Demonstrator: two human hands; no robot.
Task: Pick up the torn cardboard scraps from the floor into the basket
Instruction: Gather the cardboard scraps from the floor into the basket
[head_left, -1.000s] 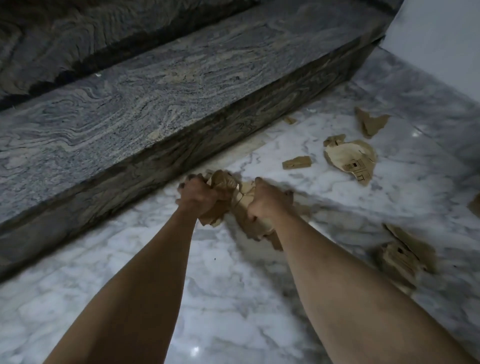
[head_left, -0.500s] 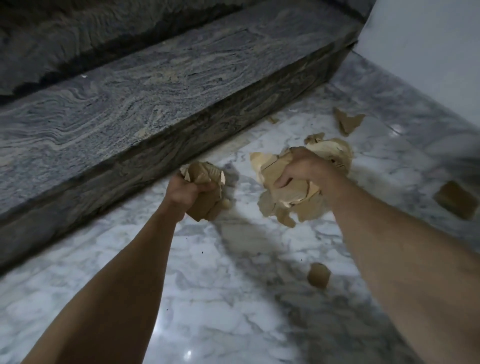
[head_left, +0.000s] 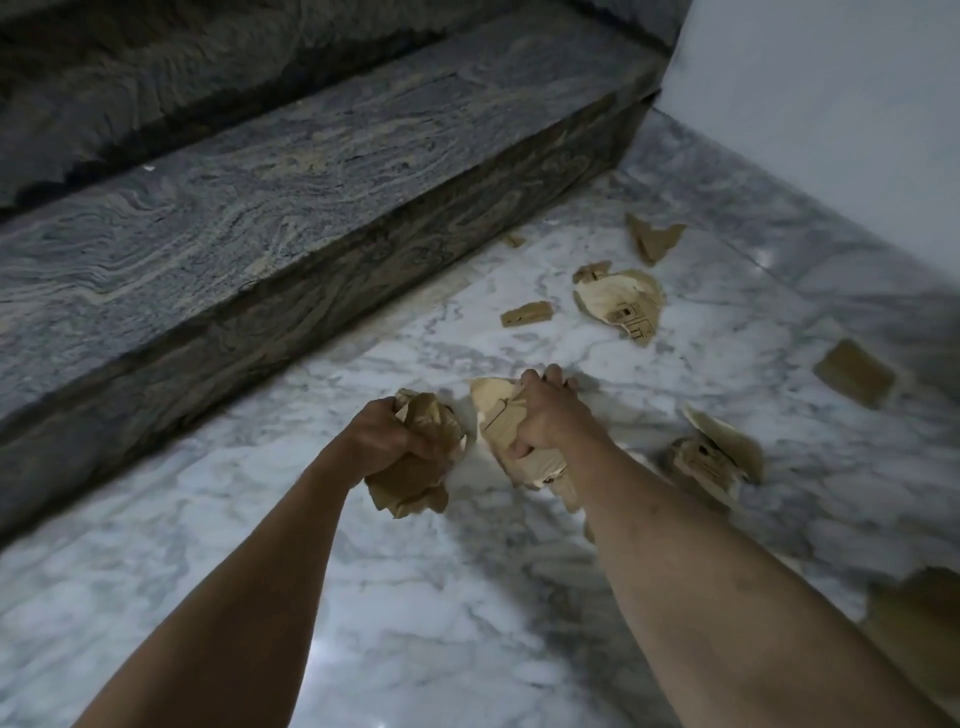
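Above marble floor (head_left: 426, 613), left hand (head_left: 387, 441) fingers curled round crumpled scraps (head_left: 415, 467), right hand (head_left: 548, 415) fingers gripping paler wad (head_left: 501, 415)

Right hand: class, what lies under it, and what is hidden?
Under the right hand is a bundle of pale torn cardboard scraps in its grip, above the white marble floor. The palm covers the bundle's middle.

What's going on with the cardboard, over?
Left hand grips a crumpled wad. Right hand grips a paler bunch. More scraps lie on the floor. No basket in view.
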